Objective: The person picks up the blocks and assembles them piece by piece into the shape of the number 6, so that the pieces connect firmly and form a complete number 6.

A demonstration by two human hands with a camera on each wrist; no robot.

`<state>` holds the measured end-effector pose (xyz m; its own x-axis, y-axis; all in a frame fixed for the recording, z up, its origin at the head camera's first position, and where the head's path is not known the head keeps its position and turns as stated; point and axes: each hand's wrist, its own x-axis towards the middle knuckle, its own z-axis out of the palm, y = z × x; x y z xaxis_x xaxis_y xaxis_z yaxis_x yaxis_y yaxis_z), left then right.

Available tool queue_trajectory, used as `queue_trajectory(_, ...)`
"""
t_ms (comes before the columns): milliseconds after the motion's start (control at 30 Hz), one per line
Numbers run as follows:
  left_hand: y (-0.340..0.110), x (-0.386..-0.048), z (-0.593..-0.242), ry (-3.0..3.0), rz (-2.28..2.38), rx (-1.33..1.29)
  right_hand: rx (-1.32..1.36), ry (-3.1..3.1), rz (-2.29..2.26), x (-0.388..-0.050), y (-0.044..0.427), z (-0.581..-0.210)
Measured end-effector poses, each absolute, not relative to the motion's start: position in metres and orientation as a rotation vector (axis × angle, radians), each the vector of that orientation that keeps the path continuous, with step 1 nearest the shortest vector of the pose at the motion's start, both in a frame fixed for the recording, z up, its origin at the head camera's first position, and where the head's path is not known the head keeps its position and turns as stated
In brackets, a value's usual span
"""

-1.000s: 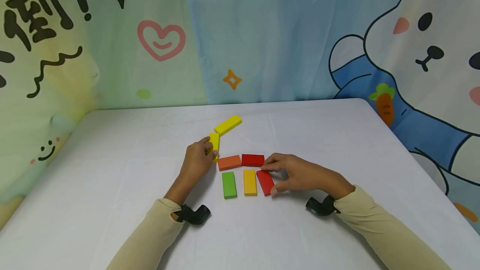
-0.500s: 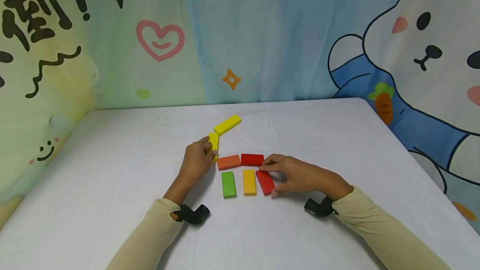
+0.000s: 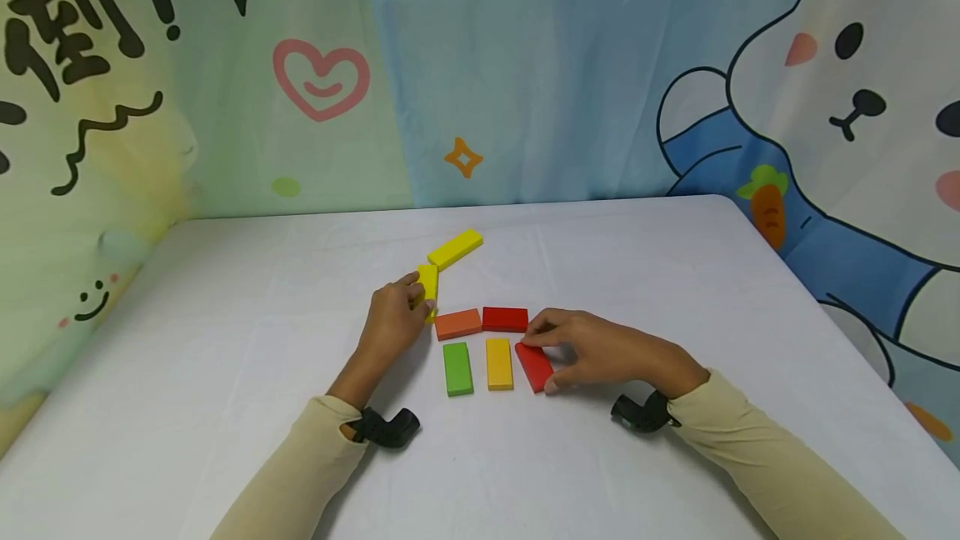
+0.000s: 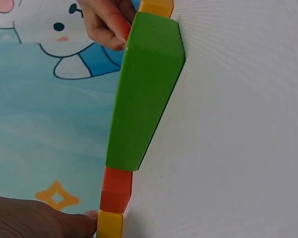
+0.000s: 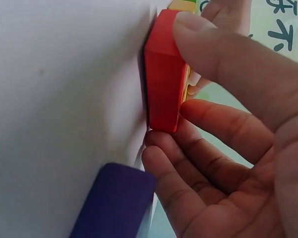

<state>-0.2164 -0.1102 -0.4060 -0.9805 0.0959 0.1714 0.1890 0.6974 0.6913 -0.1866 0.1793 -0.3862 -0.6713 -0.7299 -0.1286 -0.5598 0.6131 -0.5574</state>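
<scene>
In the head view my left hand [image 3: 395, 317] holds an upright-lying yellow block [image 3: 428, 283], partly covering it. The thumb shows against its end in the left wrist view. My right hand [image 3: 596, 347] pinches a slanted red block [image 3: 535, 367], thumb at the near end and fingers at the far end, also plain in the right wrist view. Left of it lie an orange-yellow block [image 3: 499, 364] and a green block [image 3: 458, 369]. Above these, an orange block [image 3: 458, 324] and another red block [image 3: 505, 319] form a row.
Another yellow block [image 3: 455, 249] lies slanted beyond the left hand, its end by the held one. A dark purple block [image 5: 114, 201] shows only in the right wrist view, below the fingers. The white table [image 3: 247, 373] ends at a printed cloth [image 3: 525, 82].
The slanted red block has shifted slightly right with my right hand, widening its gap from the orange-yellow block. My left hand stays on the yellow block.
</scene>
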Motion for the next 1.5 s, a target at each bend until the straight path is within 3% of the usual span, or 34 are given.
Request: queue_trajectory(1500,-0.110,-0.217,-0.406,-2.777,-1.143,-0.258,-1.079,2.497,-0.701,-0.203,0.201,-0.387)
